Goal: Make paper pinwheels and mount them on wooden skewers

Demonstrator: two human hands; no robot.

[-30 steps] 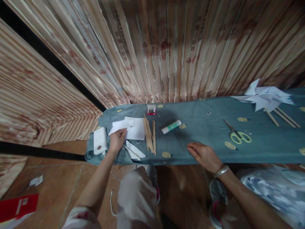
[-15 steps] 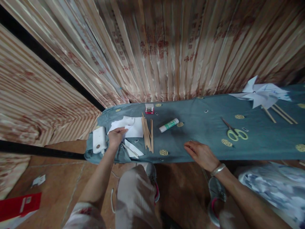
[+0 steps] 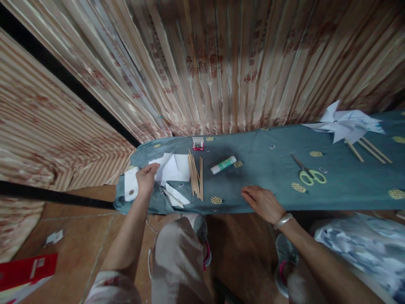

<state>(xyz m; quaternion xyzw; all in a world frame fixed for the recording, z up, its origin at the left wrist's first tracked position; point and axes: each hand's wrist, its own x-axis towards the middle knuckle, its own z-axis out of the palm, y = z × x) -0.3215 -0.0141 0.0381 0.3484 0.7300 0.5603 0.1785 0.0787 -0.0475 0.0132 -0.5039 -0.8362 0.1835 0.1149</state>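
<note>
Closest in, a trouser leg fills the bottom, cut off by the frame. A red packet on the floor gets chopped at the left edge, and a bag lower right runs out of frame too; contents are just a pale jumble to me.

Right hand is over the table's near edge, fingers curled in and bunched together. Can't see the palm side, but nothing pokes out. Left hand has its fingers almost together at the left corner of the papers; can't tell whether they're pinching or only touching. It also covers part of the white box just beside it. Papers overlap, so no idea how many, and the top one's kinda blurry. Nearer the edge is a paper scrap with some thin tool on it, too small to make out.

Sticks lie along the papers' right side, then the glue stick. There's decent room from there to the scissors. Small red box sits near the far edge. Pinwheels overlap at far right, hiding their stick tops, right by the curtain.
</note>
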